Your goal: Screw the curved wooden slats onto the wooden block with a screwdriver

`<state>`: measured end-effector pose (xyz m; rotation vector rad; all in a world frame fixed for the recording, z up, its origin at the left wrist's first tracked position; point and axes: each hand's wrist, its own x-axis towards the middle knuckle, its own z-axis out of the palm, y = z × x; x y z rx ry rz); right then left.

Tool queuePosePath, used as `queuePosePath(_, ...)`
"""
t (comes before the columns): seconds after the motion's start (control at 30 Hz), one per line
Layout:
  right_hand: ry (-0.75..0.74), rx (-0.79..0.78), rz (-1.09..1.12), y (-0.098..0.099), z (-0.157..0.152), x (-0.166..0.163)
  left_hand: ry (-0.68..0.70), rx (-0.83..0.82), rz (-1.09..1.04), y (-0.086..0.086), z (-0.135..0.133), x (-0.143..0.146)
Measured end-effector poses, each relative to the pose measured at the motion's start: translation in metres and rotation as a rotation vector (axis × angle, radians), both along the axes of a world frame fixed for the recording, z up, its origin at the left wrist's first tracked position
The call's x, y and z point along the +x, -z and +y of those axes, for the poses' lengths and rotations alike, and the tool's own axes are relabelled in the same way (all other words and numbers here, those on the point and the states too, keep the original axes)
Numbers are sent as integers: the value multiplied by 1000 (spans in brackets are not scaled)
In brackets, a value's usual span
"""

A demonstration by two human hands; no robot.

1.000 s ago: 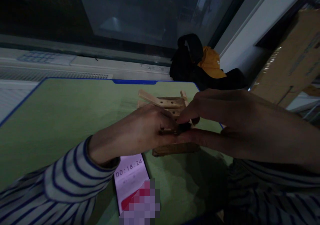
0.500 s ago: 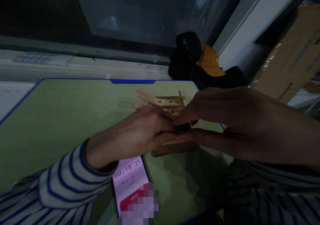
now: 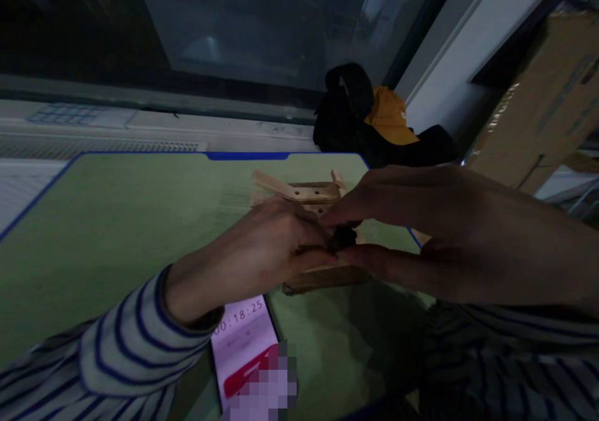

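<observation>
My left hand (image 3: pixel 262 246) and my right hand (image 3: pixel 435 227) meet over a small wooden assembly (image 3: pixel 322 277) on the green mat (image 3: pixel 116 221). The left fingers are curled round part of the wooden assembly. The right thumb and forefinger pinch a small dark piece (image 3: pixel 341 239) at the top of it. Behind the hands lie loose wooden slats (image 3: pixel 299 191) with holes in them.
A phone (image 3: pixel 246 346) showing a running timer lies on the mat by my left wrist. A black bag with an orange cap (image 3: pixel 374 118) sits on the sill at the back right. Cardboard boxes (image 3: pixel 543 103) stand to the right. A window runs along the back.
The timer went from 00:18:24 to 00:18:25. The hands stay together on the wooden assembly, shifting only slightly; the view drifted a little.
</observation>
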<state>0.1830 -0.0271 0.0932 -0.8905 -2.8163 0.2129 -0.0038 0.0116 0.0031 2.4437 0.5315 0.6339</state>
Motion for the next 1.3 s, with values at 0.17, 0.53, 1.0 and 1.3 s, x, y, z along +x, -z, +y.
queuePosePath(0.17, -19, 5, -11, 1, 1, -1, 46, -62, 22, -2, -1, -1)
queuePosePath(0.53, 38, 38, -7, 2, 3, -3, -5, 37, 75, -4, 0, 0)
queuePosePath(1.0, -11, 17, -44, 0, 0, -1, 32, -30, 16, -3, -1, 0)
queuePosePath(1.3, 35, 87, -54, 2, -1, 0, -38, 58, 47, -1, -2, 1)
